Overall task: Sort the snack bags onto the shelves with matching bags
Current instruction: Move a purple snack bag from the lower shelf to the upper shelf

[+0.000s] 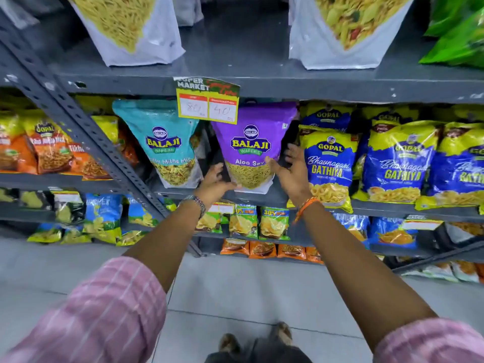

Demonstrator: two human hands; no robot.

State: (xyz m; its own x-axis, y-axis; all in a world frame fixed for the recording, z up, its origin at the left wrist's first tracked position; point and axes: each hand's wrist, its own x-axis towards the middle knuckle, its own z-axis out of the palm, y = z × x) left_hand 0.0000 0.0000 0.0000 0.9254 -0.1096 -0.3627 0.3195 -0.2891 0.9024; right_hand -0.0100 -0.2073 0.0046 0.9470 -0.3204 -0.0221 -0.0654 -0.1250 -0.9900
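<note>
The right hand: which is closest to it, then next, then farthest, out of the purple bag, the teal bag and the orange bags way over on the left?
From the right hand:
1. Purple Balaji bag, touching it, just to its left.
2. Teal Balaji bag, further left on the same shelf, beyond the left hand.
3. Orange Gopal bags, far left, past the shelf post.

Place: supermarket aisle | Evidence: grey slotted-steel shelves (262, 86) stocked with rows of snack bags (330, 166) | price tag (208, 100) clipped to shelf edge | tiled floor (230, 292)
</note>
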